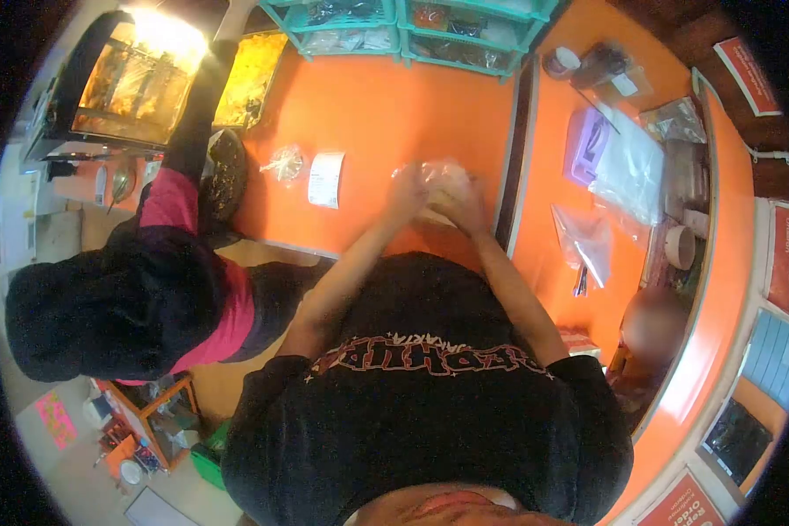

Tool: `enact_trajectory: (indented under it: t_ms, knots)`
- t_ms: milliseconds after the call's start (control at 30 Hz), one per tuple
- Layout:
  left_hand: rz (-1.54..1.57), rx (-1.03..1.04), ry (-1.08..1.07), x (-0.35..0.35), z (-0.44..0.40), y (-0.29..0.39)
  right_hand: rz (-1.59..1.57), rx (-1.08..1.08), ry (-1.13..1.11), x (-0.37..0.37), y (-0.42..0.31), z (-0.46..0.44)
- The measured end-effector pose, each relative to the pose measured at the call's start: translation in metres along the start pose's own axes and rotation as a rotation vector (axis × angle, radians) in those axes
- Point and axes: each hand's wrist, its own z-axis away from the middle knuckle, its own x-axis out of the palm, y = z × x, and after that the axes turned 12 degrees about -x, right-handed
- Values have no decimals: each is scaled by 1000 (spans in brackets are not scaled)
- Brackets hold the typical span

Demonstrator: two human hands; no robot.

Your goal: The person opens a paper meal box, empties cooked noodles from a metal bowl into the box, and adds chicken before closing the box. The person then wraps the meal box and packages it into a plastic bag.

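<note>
Both hands are over the orange counter (377, 105), around a clear plastic bag (438, 172) with something pale in it. My left hand (408, 195) is closed on the bag's left side. On the right side of the same bag, my right hand (466, 206) has its fingers pressed against the plastic. Fine finger detail is blurred. To the left of the hands lies a white printed slip (325, 180), and beyond it a small tied clear bag (283, 164).
A co-worker in black and pink (131, 298) stands at left, one arm reaching towards a lit glass case (136, 83). Teal drawers (351, 39) stand at the back. On the right are a purple holder (585, 145), clear plastic sheets (631, 171) and a loose bag (585, 241).
</note>
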Motion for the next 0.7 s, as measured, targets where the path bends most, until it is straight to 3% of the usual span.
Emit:
enact_trajectory:
  t_ms: [67, 133, 200, 267, 333, 433, 533, 600, 633, 700]
  knots:
    - [-149, 82, 49, -1, -8, -9, 21, 73, -76, 10, 12, 8]
    - [-835, 347, 290, 21, 1, -8, 118, 157, -228, 30, 29, 25]
    - [-981, 621, 181, 35, 11, 20, 112, 226, -211, 42, 36, 42]
    - [-1022, 670, 102, 35, 21, 29, 89, 266, -148, 54, 36, 53]
    - [-944, 500, 50, 35, 28, 34, 68, 287, -106, 62, 37, 55]
    - [-903, 195, 285, 34, 28, 41, 31, 297, -83, 74, 40, 54]
    - [-1234, 154, 174, 45, 38, 67, -39, 309, -66, 74, 40, 59]
    - [-1174, 387, 96, 50, 65, 99, -112, 341, -35, 67, 39, 60]
    - [-1140, 503, 52, 47, 75, 107, -152, 361, -7, 62, 37, 58]
    - [-650, 362, -20, 22, 77, 104, -252, 402, 86, 49, 32, 41]
